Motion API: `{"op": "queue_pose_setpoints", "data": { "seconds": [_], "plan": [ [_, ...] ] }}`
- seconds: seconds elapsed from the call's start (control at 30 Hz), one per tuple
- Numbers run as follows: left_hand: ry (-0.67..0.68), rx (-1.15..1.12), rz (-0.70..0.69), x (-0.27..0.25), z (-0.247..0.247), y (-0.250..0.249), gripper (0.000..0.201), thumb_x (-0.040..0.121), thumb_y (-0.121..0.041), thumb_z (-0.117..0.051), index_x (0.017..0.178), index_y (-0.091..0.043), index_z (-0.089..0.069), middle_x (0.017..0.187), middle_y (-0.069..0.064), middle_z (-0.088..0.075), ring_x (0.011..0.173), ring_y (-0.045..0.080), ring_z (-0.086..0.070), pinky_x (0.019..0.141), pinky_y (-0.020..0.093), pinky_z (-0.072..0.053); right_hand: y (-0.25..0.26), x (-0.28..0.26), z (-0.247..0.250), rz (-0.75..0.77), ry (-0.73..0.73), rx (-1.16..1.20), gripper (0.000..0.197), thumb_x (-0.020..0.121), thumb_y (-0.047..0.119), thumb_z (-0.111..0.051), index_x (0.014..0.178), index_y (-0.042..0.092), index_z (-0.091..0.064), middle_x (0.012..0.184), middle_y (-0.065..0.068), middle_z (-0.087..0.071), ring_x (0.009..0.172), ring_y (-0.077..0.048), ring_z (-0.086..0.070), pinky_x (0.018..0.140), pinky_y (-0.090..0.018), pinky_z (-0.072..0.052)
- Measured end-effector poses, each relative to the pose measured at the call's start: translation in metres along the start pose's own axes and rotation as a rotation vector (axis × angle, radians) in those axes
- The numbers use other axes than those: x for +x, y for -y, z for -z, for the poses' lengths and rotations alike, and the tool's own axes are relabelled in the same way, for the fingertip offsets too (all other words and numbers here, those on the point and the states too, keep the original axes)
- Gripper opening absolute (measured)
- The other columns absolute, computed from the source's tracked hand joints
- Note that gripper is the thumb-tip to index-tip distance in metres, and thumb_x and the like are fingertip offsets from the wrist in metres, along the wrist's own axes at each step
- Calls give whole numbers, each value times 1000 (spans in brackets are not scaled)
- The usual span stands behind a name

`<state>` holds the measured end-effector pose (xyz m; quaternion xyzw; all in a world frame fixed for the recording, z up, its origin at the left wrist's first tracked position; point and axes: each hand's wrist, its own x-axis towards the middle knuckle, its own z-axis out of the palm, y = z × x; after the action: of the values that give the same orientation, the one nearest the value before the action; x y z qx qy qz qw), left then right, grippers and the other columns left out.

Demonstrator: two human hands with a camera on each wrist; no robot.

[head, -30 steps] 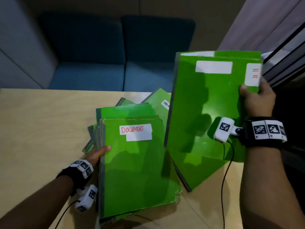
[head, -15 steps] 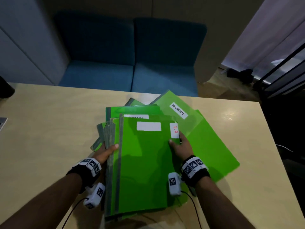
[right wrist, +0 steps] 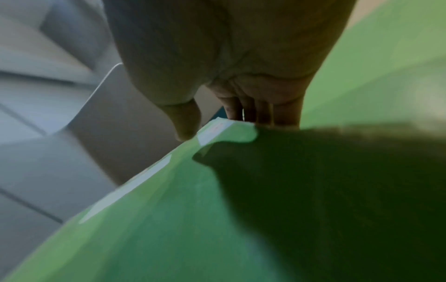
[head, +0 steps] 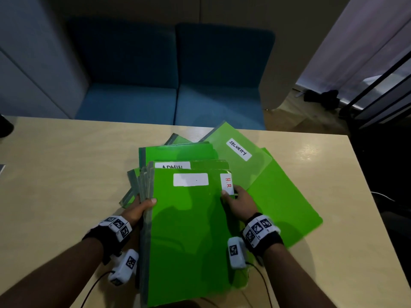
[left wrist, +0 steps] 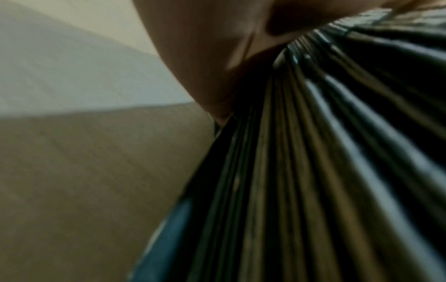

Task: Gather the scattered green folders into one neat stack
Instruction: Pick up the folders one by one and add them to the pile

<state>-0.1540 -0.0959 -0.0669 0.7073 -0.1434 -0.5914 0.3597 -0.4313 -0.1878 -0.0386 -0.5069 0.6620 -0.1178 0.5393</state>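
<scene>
A stack of green folders (head: pixel 189 236) lies on the table's near middle, its top folder marked "H.R" (head: pixel 227 183). My left hand (head: pixel 142 206) grips the stack's left spine edge, thumb on top; the left wrist view shows the layered folder edges (left wrist: pixel 313 171) against that hand (left wrist: pixel 205 57). My right hand (head: pixel 238 202) pinches the top folder's right edge, thumb on the label; in the right wrist view its fingers (right wrist: pixel 263 112) go under the folder (right wrist: pixel 169 219). An "ADMIN" folder (head: pixel 173 166) peeks out behind. A "SECURITY" folder (head: pixel 240 156) and another green folder (head: pixel 282 205) lie askew to the right.
The light wooden table (head: pixel 66 185) stretches left and right of the pile, its right edge (head: pixel 364 196) close by. A blue sofa (head: pixel 169 85) stands beyond the far edge. Dark objects (head: pixel 5 127) sit at the table's far left.
My right hand brought the "H.R" folder down from the air on the right and laid it on the stack, covering the "DOCUMENT" folder. My left hand stayed on the stack's left edge.
</scene>
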Motion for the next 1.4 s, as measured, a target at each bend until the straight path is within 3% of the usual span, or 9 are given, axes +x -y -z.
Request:
{"op": "queue_pose_setpoints", "data": {
  "seconds": [0.1, 0.2, 0.57, 0.77, 0.9, 1.03, 1.13, 1.27, 1.4],
  "plan": [
    [-24, 39, 9, 1, -1, -1, 60, 97, -11, -49, 151, -10, -22, 149, 18, -37, 136, 34, -36, 110, 41, -27, 17, 26, 6, 228, -110, -420, 71, 90, 46, -59, 145, 10, -33, 149, -12, -35, 131, -28, -41, 106, -34, -37],
    [-46, 16, 0, 6, 0, 2, 62, 97, -9, -50, 152, -10, -20, 149, 19, -36, 136, 34, -37, 109, 40, -28, 43, 52, -1, 481, -71, -692, 76, 89, 58, -52, 150, 22, -25, 160, -3, -17, 146, -24, -17, 118, -46, -20],
    [51, 38, -162, -11, 9, -3, 51, 55, -22, -66, 102, -12, -50, 78, 9, -47, 73, 23, -46, 62, 27, -40, 52, 66, -8, 466, 154, -600, 49, 87, 49, -63, 130, 28, -57, 129, -7, -53, 122, -25, -46, 106, -41, -39],
    [72, 34, -107, -15, 43, 37, 113, 37, -53, -87, 130, -3, -49, 116, 17, -65, 105, 36, -62, 96, 51, -47, 39, 57, -15, 474, 314, -464, 29, 88, 39, -66, 106, 18, -72, 112, -8, -63, 100, -18, -55, 86, -29, -40],
    [67, 53, -111, -20, 43, 39, 120, 17, -77, -80, 112, -10, -51, 97, 13, -61, 90, 38, -60, 75, 35, -57, 35, 47, -36, 485, 284, -506, 58, 78, 62, -59, 118, 19, -60, 112, -8, -66, 97, -24, -58, 85, -34, -46],
    [144, 15, -128, -37, 31, 27, 142, 4, -70, -83, 128, -14, -41, 102, 3, -59, 88, 17, -59, 56, 16, -53, 34, 43, -46, 514, 272, -709, 79, 68, 83, -27, 134, 45, -50, 110, -1, -58, 106, -25, -46, 92, -39, -42],
    [194, 69, -121, -37, 35, 26, 142, 11, -68, -85, 133, -15, -36, 110, -4, -56, 95, 6, -56, 68, 13, -47, 48, 40, -49, 435, 274, -658, 64, 84, 72, -43, 127, 28, -61, 115, -6, -64, 109, -28, -57, 91, -37, -46],
    [145, 68, -152, -37, 40, 25, 143, 26, -67, -87, 145, -11, -31, 134, 10, -52, 114, 21, -56, 82, 23, -48, 49, 28, -42, 407, 312, -756, 62, 93, 59, -44, 140, 18, -48, 134, -7, -59, 121, -26, -55, 97, -33, -41],
    [130, -31, -145, -41, 40, 25, 131, 23, -60, -89, 136, -13, -42, 125, 11, -59, 111, 27, -58, 85, 32, -48, 24, 32, -24, 224, 122, -286, 52, 100, 43, -40, 143, 14, -45, 144, -10, -50, 127, -25, -51, 104, -31, -34]
  ]
}}
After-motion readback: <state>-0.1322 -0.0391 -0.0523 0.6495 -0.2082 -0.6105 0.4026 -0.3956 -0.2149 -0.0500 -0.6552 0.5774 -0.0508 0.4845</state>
